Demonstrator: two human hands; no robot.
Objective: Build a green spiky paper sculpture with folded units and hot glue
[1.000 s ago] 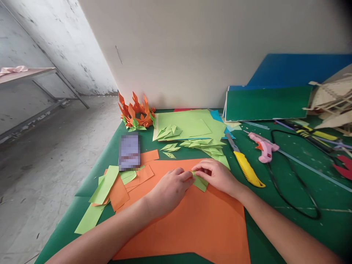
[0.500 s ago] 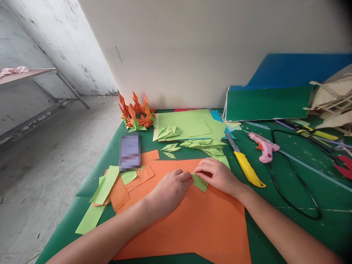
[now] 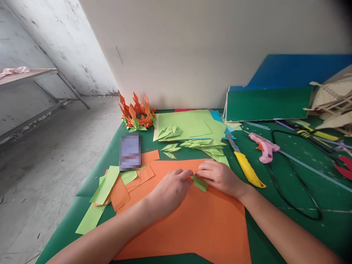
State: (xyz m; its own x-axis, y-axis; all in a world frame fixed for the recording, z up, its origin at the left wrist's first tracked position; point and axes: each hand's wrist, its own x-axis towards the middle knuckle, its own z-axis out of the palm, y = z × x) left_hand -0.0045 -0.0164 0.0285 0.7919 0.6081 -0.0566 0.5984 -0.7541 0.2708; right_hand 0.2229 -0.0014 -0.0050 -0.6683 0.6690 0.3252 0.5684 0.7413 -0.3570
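Both hands meet over a large orange paper sheet (image 3: 187,227) on the green-covered table. My left hand (image 3: 172,189) pinches the top end of a small green paper strip (image 3: 200,184). From the other side my right hand (image 3: 217,174) pinches the same end, its fingers bent over the strip. The fingers partly hide the upper part of the strip; its lower end shows flat below them. Just beyond lie folded green paper leaves (image 3: 205,145), some piled and some loose. An orange paper crown-like piece (image 3: 136,115) with green leaves stands at the back left.
Green and orange paper strips (image 3: 106,185) lie at left beside a blurred purple rectangular object (image 3: 130,152). At right are a yellow-handled knife (image 3: 249,170), a pink glue gun (image 3: 264,146) with a looping black cord (image 3: 297,212). Green paper sheets (image 3: 189,123) lie at the back.
The fingers of my right hand have bent down and closed further over the strip's top end. My left hand has shifted only slightly; other things stay put.
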